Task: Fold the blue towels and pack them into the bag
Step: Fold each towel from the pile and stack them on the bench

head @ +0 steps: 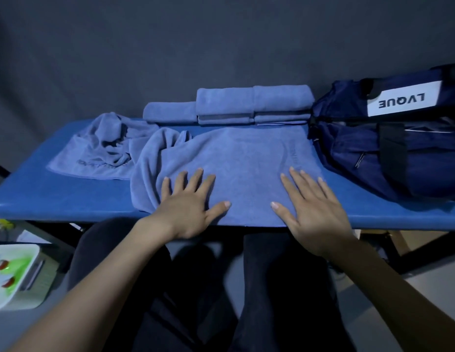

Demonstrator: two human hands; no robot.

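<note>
- On the blue table (68, 199), nearest its front edge, a blue towel (234, 158) lies mostly flat – its left side is bunched into folds, its right side smooth.
- Both hands press palm-down on that towel with fingers spread: the left hand (188, 207) near the bunched part, the right hand (315, 212) toward the towel's right edge. Neither pinches any cloth.
- Left of the flat towel, a crumpled towel (104, 148) sits in a loose heap, touching or slightly overlapping the flat one; faint lettering shows on its lower edge, too dim to read.
- Along the far edge of the table, folded towels (251, 105) are stacked – a taller pile in the middle and right, and a single lower folded piece (169, 111) just beside it on the left.
- At the right end of the table stands a dark navy bag (389, 148) with black straps and a white label reading "LVQUE" upside down. It sits just beside the folded stack and the flat towel.
- Below the table on the left, a white tray (30, 275) holds green and red items, too blurred to identify.
</note>
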